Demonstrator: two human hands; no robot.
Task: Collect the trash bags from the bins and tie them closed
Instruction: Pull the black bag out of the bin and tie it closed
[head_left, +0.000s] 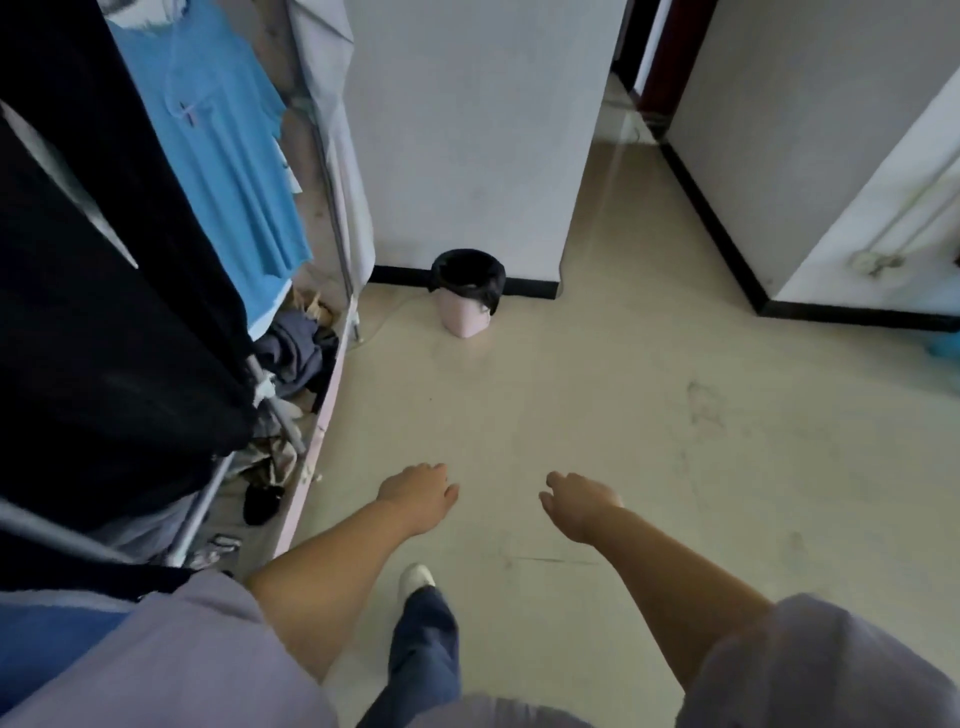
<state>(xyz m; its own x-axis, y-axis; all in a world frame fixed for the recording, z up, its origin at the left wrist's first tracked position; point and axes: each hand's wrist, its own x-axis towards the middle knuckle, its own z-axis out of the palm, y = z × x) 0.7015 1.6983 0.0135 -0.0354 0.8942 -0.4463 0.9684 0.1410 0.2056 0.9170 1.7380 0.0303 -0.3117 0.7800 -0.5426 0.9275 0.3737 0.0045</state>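
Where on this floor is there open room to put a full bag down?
The bare floor between both hands and the pink bin with its black bag, stretching right toward the black skirting. It is crowded on the left, under the clothes rack, where clothing is heaped.

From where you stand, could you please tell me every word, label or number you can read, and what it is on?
None can be read.
Blue shirt: a small dark mark on the chest, too blurred to read.
Pink bin with black trash bag: no print visible.
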